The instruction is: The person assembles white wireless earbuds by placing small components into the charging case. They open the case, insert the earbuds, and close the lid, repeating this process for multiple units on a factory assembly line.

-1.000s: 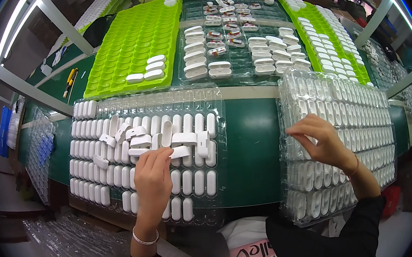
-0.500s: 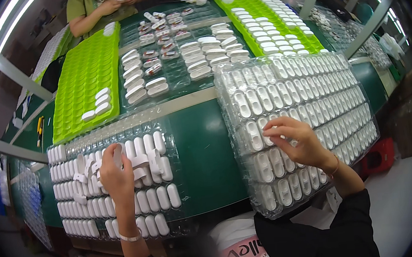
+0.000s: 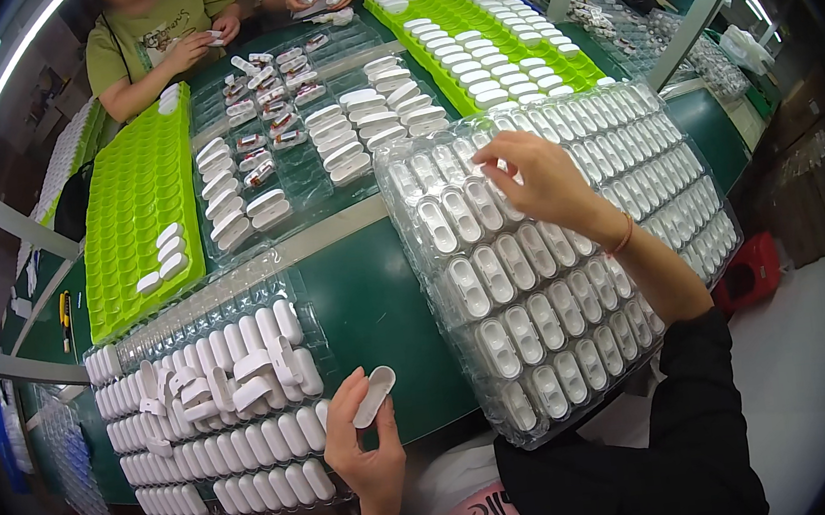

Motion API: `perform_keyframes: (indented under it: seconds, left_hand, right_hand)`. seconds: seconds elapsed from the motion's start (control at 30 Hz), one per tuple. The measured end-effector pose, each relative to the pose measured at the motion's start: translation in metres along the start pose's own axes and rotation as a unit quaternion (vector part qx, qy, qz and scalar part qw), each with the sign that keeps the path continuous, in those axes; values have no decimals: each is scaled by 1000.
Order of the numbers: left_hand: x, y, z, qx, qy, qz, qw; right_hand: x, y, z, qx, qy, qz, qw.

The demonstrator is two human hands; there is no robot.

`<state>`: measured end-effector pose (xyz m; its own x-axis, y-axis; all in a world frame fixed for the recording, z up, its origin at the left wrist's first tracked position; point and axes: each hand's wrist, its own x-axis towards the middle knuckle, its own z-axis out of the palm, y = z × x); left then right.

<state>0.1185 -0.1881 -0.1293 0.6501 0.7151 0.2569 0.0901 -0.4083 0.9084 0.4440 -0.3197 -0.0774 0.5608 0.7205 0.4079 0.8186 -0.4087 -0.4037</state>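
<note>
My left hand is raised at the near side of the left tray, thumb and fingers pinching a white oblong shell with its hollow side showing. My right hand hovers over the far left part of the right-hand tray, its fingers curled toward the thumb; whether a small piece sits between the tips cannot be made out. Rows of white oval cases with hollow insides fill that clear tray. In the left clear tray lie rows of smooth white shells, with loose white strap-like pieces on top.
A mostly unfilled lime-green tray stands at the far left, another with white pieces at the far right. Between them are white cases and small parts on the green table. Two people work opposite. A red stool stands right.
My left hand has moved from the left tray toward me and right, bringing the white shell with it. My right hand has gone farther up the right tray. The view has shifted.
</note>
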Motion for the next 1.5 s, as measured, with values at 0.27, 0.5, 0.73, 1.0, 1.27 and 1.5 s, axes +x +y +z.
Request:
perform_keyframes:
  seconds: [0.27, 0.5, 0.73, 1.0, 1.27, 1.5]
  left_hand:
    - [-10, -14, 8, -167, -83, -113, 976]
    - [-12, -18, 25, 124, -129, 72, 981]
    - [-16, -22, 28, 141, -143, 112, 973]
    - [-19, -24, 20, 92, -145, 94, 981]
    - [-20, -21, 18, 61, -149, 89, 983]
    - [-21, -19, 15, 42, -136, 88, 986]
  right_hand:
    - [-9, 1, 0, 18, -37, -17, 999]
    - [-12, -45, 32, -70, -92, -37, 993]
    - [-2, -52, 42, -169, -130, -2, 977]
    - [-6, -56, 36, -28, -141, 31, 989]
    - [3, -47, 49, 22, -191, 77, 978]
    - [8, -48, 51, 36, -198, 108, 974]
